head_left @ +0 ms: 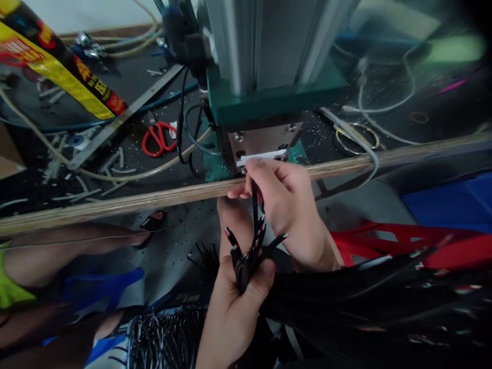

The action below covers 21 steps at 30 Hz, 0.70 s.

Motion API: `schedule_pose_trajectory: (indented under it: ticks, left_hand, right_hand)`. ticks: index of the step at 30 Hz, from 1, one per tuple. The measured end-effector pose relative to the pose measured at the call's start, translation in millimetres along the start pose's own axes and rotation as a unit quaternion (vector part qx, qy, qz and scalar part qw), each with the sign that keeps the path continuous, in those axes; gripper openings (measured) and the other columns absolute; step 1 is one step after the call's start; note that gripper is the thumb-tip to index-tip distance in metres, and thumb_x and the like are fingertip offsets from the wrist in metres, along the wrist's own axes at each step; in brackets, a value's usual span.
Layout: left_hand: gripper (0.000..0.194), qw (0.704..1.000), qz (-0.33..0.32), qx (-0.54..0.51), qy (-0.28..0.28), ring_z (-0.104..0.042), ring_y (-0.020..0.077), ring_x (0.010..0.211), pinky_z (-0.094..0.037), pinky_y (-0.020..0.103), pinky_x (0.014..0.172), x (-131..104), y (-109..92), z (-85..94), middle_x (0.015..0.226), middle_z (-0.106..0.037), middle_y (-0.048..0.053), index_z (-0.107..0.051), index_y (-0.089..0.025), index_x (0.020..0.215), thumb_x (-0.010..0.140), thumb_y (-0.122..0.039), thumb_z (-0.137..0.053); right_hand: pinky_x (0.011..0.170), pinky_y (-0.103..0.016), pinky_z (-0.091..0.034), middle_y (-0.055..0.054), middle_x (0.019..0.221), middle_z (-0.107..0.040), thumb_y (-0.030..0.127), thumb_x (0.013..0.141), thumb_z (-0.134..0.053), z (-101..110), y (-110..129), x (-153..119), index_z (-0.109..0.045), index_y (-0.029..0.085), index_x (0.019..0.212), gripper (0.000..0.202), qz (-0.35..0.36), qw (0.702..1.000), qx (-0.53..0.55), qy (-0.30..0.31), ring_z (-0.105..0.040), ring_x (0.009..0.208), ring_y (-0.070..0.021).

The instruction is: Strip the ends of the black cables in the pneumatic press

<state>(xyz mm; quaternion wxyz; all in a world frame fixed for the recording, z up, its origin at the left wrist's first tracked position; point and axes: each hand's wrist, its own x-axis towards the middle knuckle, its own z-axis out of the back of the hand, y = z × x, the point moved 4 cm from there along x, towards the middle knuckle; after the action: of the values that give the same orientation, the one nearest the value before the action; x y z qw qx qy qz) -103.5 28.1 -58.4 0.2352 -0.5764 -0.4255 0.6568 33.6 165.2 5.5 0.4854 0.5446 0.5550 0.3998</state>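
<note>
My left hand (236, 307) is closed around a bunch of black cables (243, 264), whose cut ends show small red, green and white wires. Above it, my right hand (286, 205) pinches a single black cable (254, 207) standing up from the bunch. The right fingertips are at the front of a machine's metal plate (265, 136), by a white strip (263, 156); the cable's upper end is hidden behind them. The machine has a green body (272, 97) and a grey column (265, 41).
Many black cables (365, 302) lie across my lap. Red-handled scissors (158, 139), a metal ruler (126, 118), a yellow-black can (65, 61) and tube scraps are on the bench, behind its wooden edge (172, 195). Another person's leg (77, 228) is at left. A red stool (384, 238) stands right.
</note>
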Motion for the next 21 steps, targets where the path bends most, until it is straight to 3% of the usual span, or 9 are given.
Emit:
schedule_pose_trajectory:
  ticks: [4,8,11,16,19,21]
  left_hand:
    - [0.038,0.999,-0.029,0.030,0.003,-0.079,0.0398,0.108,-0.063,0.035,0.082,2,-2,-2.0,0.083,-0.080,0.004,-0.086,-0.025,0.091,0.070,-0.050,-0.105]
    - [0.050,0.999,-0.019,0.042,0.012,-0.078,0.0339,0.102,-0.063,0.033,0.082,1,10,-0.2,0.104,-0.085,0.007,-0.088,-0.021,0.104,0.079,-0.062,-0.100]
    - [0.056,0.997,-0.016,0.058,0.047,-0.077,0.0309,0.096,-0.063,0.032,0.084,-3,19,-1.4,0.102,-0.085,0.008,-0.089,-0.020,0.100,0.078,-0.071,-0.098]
    - [0.057,0.997,-0.058,0.048,-0.012,-0.077,0.0318,0.095,-0.061,0.033,0.085,-11,19,1.2,0.090,-0.083,0.008,-0.086,-0.020,0.084,0.074,-0.074,-0.099]
    - [0.059,0.998,-0.053,0.024,-0.017,-0.074,0.0278,0.080,-0.060,0.032,0.072,-12,17,1.3,0.089,-0.083,0.008,-0.086,-0.020,0.084,0.073,-0.077,-0.098]
    - [0.061,0.999,-0.040,0.009,-0.016,-0.067,0.0228,0.064,-0.054,0.029,0.056,-11,17,0.9,0.087,-0.083,0.008,-0.087,-0.020,0.087,0.073,-0.079,-0.097]
  right_hand:
    - [0.071,-0.042,-0.059,-0.008,0.068,-0.069,0.044,0.106,-0.063,1,-7,2,-0.059,0.031,0.064,0.045,0.025,0.999,0.001,0.034,-0.078,0.077,-0.0308]
    - [0.075,-0.043,-0.057,-0.007,0.072,-0.073,0.050,0.110,-0.063,7,-13,-5,-0.061,0.030,0.070,0.045,0.054,0.997,0.012,0.051,-0.077,0.079,-0.0310]
    - [0.077,-0.039,-0.055,-0.006,0.080,-0.081,0.047,0.115,-0.062,15,-12,-17,-0.065,0.027,0.076,0.044,0.090,0.994,0.016,0.066,-0.077,0.079,-0.0258]
    - [0.072,-0.032,-0.054,-0.004,0.079,-0.080,0.035,0.117,-0.059,25,-4,-35,-0.070,0.023,0.080,0.040,0.199,0.975,0.037,0.086,-0.074,0.073,-0.0194]
    - [0.069,-0.031,-0.053,-0.005,0.076,-0.078,0.033,0.116,-0.060,30,1,-39,-0.068,0.021,0.077,0.041,0.225,0.968,0.064,0.089,-0.072,0.069,-0.0186]
    - [0.064,-0.030,-0.053,-0.005,0.072,-0.075,0.037,0.113,-0.063,33,4,-41,-0.068,0.020,0.076,0.042,0.201,0.966,0.099,0.127,-0.070,0.065,-0.0184]
